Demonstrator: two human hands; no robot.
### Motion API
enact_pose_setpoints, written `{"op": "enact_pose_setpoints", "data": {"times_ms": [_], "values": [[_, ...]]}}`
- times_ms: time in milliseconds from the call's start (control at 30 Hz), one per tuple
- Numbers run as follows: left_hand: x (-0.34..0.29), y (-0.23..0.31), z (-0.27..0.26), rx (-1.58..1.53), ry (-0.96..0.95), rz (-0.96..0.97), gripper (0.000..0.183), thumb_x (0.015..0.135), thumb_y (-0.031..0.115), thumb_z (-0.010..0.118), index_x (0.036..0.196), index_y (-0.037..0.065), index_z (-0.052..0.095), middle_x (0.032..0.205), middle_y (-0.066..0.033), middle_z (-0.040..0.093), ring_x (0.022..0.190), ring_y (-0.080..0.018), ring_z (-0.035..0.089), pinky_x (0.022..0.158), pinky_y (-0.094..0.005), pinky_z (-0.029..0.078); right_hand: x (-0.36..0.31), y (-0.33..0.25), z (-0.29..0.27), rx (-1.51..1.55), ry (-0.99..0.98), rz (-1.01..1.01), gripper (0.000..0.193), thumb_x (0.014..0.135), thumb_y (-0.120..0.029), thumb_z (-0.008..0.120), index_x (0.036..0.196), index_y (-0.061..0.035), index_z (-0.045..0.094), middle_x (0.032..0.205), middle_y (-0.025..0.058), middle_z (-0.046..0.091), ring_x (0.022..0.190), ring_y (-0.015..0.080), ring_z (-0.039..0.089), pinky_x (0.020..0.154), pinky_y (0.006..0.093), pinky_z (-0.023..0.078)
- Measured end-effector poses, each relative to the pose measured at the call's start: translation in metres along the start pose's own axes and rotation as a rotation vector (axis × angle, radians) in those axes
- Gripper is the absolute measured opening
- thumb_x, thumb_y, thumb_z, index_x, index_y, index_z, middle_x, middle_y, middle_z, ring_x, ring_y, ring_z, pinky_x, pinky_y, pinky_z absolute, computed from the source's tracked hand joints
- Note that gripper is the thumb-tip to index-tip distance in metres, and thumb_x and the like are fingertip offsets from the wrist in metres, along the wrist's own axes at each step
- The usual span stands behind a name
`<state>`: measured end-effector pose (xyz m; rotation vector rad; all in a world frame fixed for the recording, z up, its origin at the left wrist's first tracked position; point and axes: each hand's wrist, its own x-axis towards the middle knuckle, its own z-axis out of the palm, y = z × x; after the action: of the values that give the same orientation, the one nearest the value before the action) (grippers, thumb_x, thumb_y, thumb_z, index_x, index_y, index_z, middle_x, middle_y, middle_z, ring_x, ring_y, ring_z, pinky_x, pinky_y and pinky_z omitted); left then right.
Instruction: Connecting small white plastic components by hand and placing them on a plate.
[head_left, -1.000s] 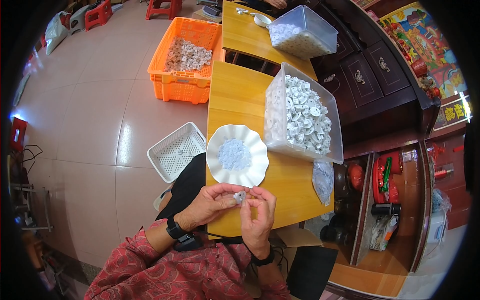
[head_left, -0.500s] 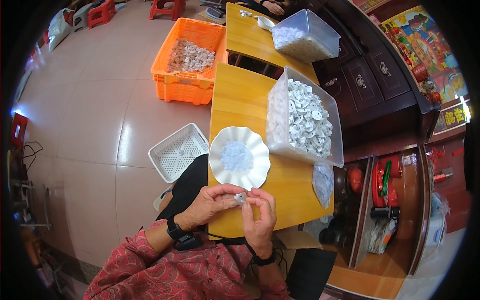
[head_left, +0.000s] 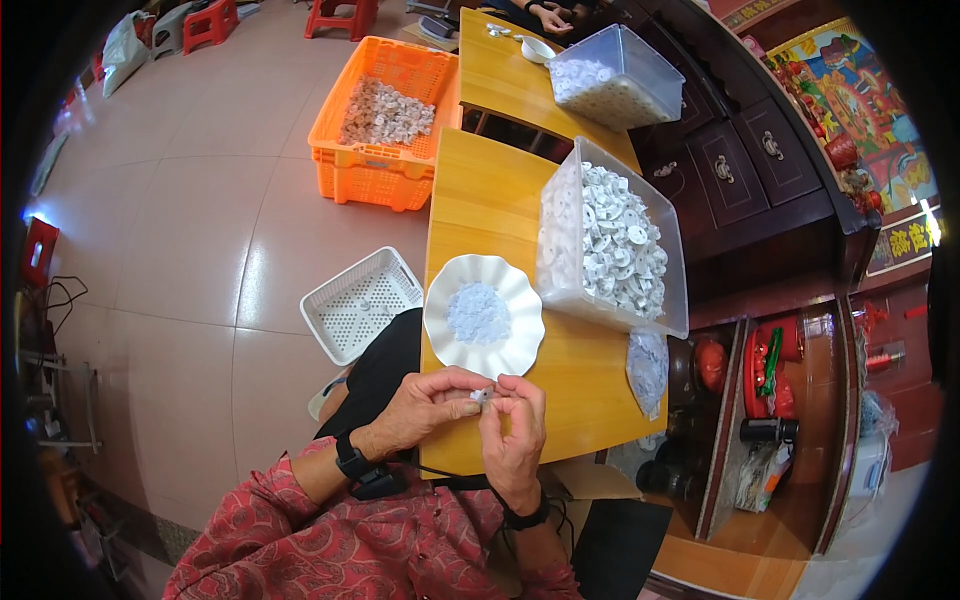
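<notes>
A small white plastic part with a dark spot on its face (head_left: 481, 396) is held up just in front of the bench's near stretch, close below the plate. It is pinched between thumb and fingers of the left hand (head_left: 425, 405). At its right side the thumb and forefinger of the right hand (head_left: 515, 445) are closed in on it; whether a tiny piece is also gripped there cannot be told.

The step in hand is judged to be fine fingertip work on this single part. For the next move, a steady left pinch and small, light adjustments by the right fingertips seem to be called for.

Just beyond the hands, a white scalloped plate (head_left: 531, 322) is set on the yellow wooden bench (head_left: 590, 385), with pale blue small pieces (head_left: 479, 313) heaped in its middle. Beside it, farther right, a translucent plastic bin (head_left: 559, 235) is filled with white round parts (head_left: 622, 240). Off the bench's left side, a white perforated basket (head_left: 345, 335) and an orange plastic crate (head_left: 380, 175) are placed.
</notes>
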<state>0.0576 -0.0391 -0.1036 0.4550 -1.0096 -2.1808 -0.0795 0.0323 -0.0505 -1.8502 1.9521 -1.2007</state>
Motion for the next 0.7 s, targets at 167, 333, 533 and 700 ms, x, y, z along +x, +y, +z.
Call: {"op": "enact_pose_setpoints", "data": {"times_ms": [167,333,533,700], "values": [[-0.001,0.000,-0.001,-0.121,0.051,-0.034,0.029,0.093,0.004,0.064,0.120,-0.004,0.061,0.118,-0.0113,0.065,0.108,-0.0164,0.063,0.098,-0.0295,0.050,0.002,-0.001,-0.001,0.078,-0.006,0.069,0.007,0.087,0.002,0.063,0.091,0.0012,0.057,0.113,0.0196,0.058,0.095,0.0301,0.065,0.082,0.0375,0.054],[-0.002,-0.008,-0.006,-0.176,0.039,-0.037,0.030,0.093,0.005,0.063,0.121,-0.004,0.060,0.117,-0.0103,0.065,0.108,-0.0154,0.062,0.098,-0.0292,0.050,0.001,0.003,-0.001,0.245,-0.012,0.182,0.007,0.085,0.004,0.064,0.091,0.0013,0.060,0.110,0.0157,0.059,0.099,0.0254,0.062,0.088,0.0336,0.050],[-0.004,0.001,-0.007,-0.023,0.045,-0.033,0.029,0.093,0.004,0.063,0.121,-0.004,0.061,0.113,-0.0096,0.067,0.107,-0.0142,0.062,0.098,-0.0293,0.051,0.005,0.000,0.004,0.069,-0.014,0.093,0.006,0.085,0.003,0.064,0.089,0.0015,0.060,0.106,0.0151,0.061,0.097,0.0263,0.061,0.085,0.0349,0.049],[-0.004,0.014,-0.019,-0.147,0.177,0.018,0.025,0.094,0.003,0.060,0.118,-0.003,0.062,0.111,-0.0158,0.068,0.103,-0.0237,0.067,0.091,-0.0330,0.055,0.011,0.011,0.005,0.113,-0.016,0.083,0.008,0.086,-0.002,0.065,0.091,0.0012,0.058,0.102,0.0170,0.062,0.091,0.0314,0.063,0.079,0.0386,0.051]]}}
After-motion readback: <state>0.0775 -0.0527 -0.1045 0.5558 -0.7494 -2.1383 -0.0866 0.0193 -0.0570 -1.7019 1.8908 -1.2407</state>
